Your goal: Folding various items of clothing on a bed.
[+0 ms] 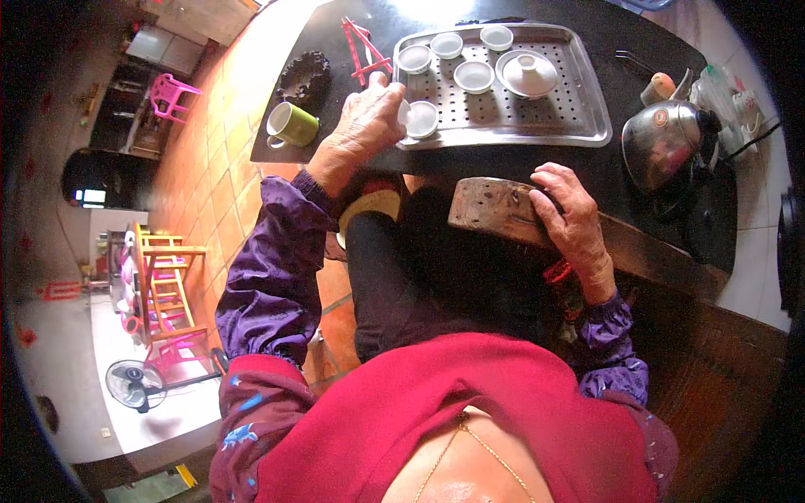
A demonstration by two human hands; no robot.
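Over the left edge of a perforated metal tea tray (545,132), my left hand (369,117) is closed, with a bit of white between its fingers that looks like the rim of a small cup. Right beside it on the tray sits a small white cup (422,120). Several more small white cups (475,77) and a lidded white tea bowl (527,74) stand farther back. My right hand (572,216) rests on a worn brown wooden piece (493,204) at the table's near edge. Its fingers are apart and lie along the wood.
A green mug (293,126) stands on the dark table (369,155) left of my left hand. Behind it are a dark, rough ring-shaped thing (304,77) and red tongs-like sticks (356,52). At the right stands a metal kettle (662,138) beside plastic bags (725,105).
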